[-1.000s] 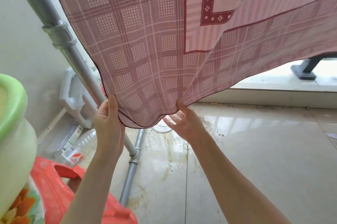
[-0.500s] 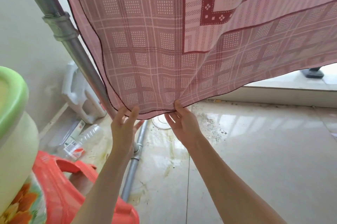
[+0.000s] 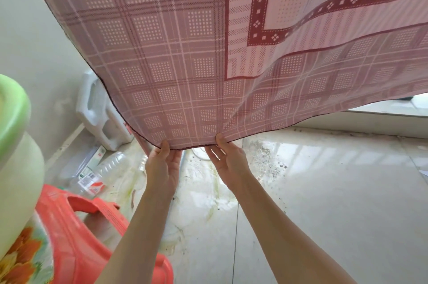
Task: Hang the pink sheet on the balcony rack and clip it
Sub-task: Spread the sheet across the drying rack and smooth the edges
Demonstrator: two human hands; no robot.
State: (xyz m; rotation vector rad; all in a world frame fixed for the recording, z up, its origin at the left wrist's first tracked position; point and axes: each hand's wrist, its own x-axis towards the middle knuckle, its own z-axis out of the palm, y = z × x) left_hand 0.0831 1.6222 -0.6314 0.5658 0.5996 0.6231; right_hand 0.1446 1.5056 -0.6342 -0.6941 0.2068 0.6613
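The pink sheet (image 3: 208, 52), checked with dark red bands, hangs from above and fills the top of the head view. Its dark-stitched lower hem sags in the middle. My left hand (image 3: 163, 168) pinches that hem from below, thumb on the near face. My right hand (image 3: 228, 163) pinches the hem a little to the right, thumb on the cloth and fingers behind it. The sheet is pulled toward me and hides the rack's metal pole. No clip is in view.
A green-rimmed pale basin (image 3: 16, 144) sits on a red plastic stool (image 3: 92, 237) at lower left. A white plastic jug (image 3: 102, 119), an empty bottle (image 3: 113, 165) and cartons lie by the wall. The tiled floor (image 3: 324, 191) is wet and dirty.
The sheet spread left and now covers the metal pole. My left hand moved right along the hem and closer to my right hand. The hem sits lower in view.
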